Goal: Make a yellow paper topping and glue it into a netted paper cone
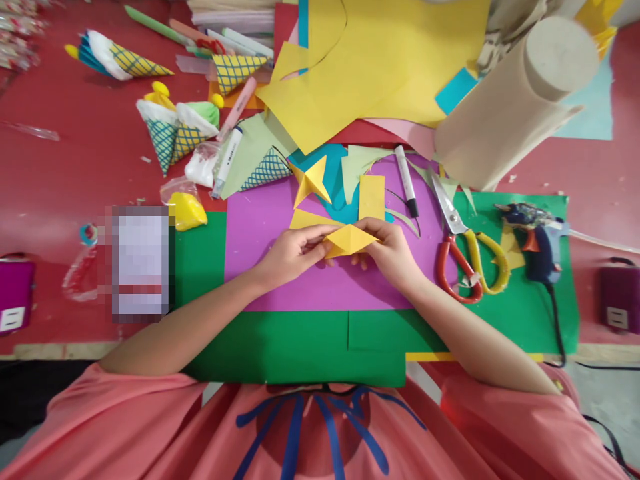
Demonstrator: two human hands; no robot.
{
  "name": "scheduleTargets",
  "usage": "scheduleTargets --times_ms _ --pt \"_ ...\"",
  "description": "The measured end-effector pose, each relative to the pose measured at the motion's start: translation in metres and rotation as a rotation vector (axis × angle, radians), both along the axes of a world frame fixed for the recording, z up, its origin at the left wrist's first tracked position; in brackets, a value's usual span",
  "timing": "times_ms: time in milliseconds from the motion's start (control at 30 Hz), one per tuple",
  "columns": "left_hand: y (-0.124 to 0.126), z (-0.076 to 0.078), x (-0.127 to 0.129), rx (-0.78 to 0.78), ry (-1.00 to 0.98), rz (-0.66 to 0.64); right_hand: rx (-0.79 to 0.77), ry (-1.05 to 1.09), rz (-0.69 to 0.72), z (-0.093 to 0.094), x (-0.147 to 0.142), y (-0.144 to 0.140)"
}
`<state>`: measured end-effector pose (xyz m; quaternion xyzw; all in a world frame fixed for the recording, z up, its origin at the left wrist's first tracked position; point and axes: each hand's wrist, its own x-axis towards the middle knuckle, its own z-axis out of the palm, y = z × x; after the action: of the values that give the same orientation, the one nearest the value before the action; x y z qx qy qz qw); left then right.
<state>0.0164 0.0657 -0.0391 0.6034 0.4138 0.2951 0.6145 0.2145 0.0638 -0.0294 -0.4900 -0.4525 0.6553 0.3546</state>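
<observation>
Seen from the head camera, a person in a coral shirt works at a red table point(60, 173) strewn with craft paper. Both hands meet over a purple paper sheet point(260, 267), which lies on a green paper sheet point(280, 347). The left hand point(290, 255) pinches the left end of a small folded yellow paper piece point(349, 240) between thumb and fingers; the right hand point(393, 252) grips its right end the same way, so the piece is held just above the purple sheet, between the two hands.

Just beyond the hands lie a folded yellow paper star point point(313, 180) and a flat yellow paper rectangle point(372, 197). To the right, red-and-yellow-handled scissors point(463, 257) rest with blades closed, near a black-capped white marker pen point(406, 180). Farther right, a dark blue hot-glue gun point(537, 240) lies on the green sheet. A beige roll of paper point(515, 100) sits at the upper right, and paper ice-cream cones with lattice patterns point(175, 130) stand out at the upper left.
</observation>
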Motion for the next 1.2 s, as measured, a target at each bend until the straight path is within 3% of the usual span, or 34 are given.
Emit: scheduleTargets --times_ms 1200 --pt "-0.001 -0.0013 0.0012 0.01 -0.001 0.008 0.039 0.095 0.09 -0.005 0.0 -0.0009"
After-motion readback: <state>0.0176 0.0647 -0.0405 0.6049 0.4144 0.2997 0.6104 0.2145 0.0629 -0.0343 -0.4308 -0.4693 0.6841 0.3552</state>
